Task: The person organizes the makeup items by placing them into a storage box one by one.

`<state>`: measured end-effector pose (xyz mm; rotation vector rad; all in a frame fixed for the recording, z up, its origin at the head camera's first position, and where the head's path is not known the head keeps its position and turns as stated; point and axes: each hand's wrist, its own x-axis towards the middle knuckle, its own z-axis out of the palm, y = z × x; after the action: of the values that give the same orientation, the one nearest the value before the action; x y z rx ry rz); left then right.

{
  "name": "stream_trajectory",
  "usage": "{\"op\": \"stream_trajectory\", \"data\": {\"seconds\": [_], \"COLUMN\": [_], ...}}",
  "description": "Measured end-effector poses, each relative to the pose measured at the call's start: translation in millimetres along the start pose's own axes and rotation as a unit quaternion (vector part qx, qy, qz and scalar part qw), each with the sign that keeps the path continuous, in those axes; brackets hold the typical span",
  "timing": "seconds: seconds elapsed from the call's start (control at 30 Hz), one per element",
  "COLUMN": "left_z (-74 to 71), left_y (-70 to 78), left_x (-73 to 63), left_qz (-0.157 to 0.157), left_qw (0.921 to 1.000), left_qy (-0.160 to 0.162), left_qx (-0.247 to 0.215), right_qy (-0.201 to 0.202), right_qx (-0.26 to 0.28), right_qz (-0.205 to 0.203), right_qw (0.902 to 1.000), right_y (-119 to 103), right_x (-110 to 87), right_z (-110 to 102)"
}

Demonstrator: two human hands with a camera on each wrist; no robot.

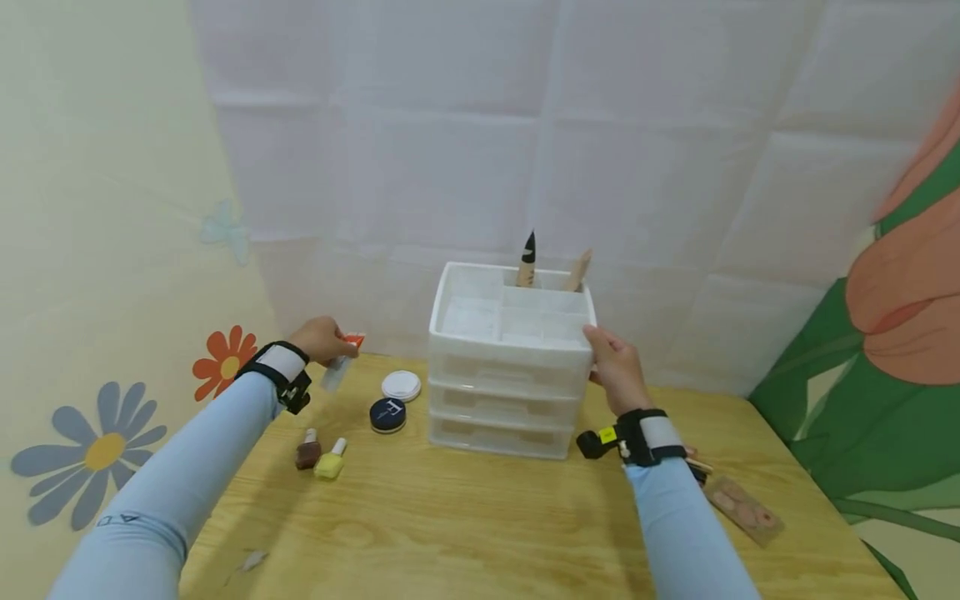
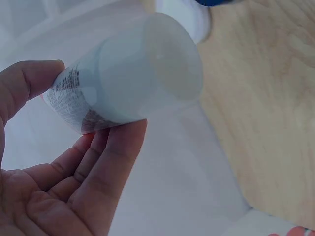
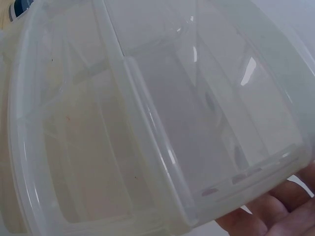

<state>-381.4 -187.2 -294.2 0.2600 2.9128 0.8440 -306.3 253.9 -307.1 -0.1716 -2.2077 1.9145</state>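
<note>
My left hand (image 1: 318, 340) pinches a small squeeze tube (image 1: 337, 372), held above the table's far left part. The tube has a red-orange end and a pale body; the left wrist view shows its wide, whitish cap and fine print, with thumb and fingers on opposite sides. A white translucent drawer organizer (image 1: 506, 367) stands at the back middle, its three drawers closed. My right hand (image 1: 619, 371) grips its upper right edge, thumb near the top rim. A black-tipped pencil-shaped item (image 1: 527, 265) and a tan one (image 1: 579, 271) stand in its rear top compartments.
Left of the organizer lie a white round case (image 1: 401, 385) and a dark blue round case (image 1: 387, 415). Nearer are a brown nail polish bottle (image 1: 307, 452) and a yellow one (image 1: 330, 461). A patterned flat box (image 1: 745, 510) lies at the right, beside partly hidden dark items.
</note>
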Motion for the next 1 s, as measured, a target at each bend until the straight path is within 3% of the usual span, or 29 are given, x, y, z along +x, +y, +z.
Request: {"op": "stream_trajectory", "data": {"seconds": [0.3,0.57,0.77,1.0], "left_z": [-35.2,-67.3,-82.4,-86.1], "left_y": [40.0,83.5,112.0,144.7], "left_x": [-23.0,-41.3,-44.9,-41.0], "left_qz": [0.066,0.110,0.129,0.152], "left_qw": [0.9976,0.9930,0.9892,0.9849], "left_qy": [0.020,0.035,0.036,0.034], "left_qx": [-0.003,-0.025,-0.060,-0.077], "right_qy": [-0.016,-0.001,0.001,-0.006], "right_qx": [0.008,0.003,0.007,0.010], "right_qz": [-0.004,0.001,0.003,0.003], "right_qw": [0.9998,1.0000,1.0000,0.9999], "right_y": [2.6,2.4,1.4,1.3], "right_x": [1.5,4.2,7.1,8.1], "right_z": [-0.5,0.6,1.1,2.4]}}
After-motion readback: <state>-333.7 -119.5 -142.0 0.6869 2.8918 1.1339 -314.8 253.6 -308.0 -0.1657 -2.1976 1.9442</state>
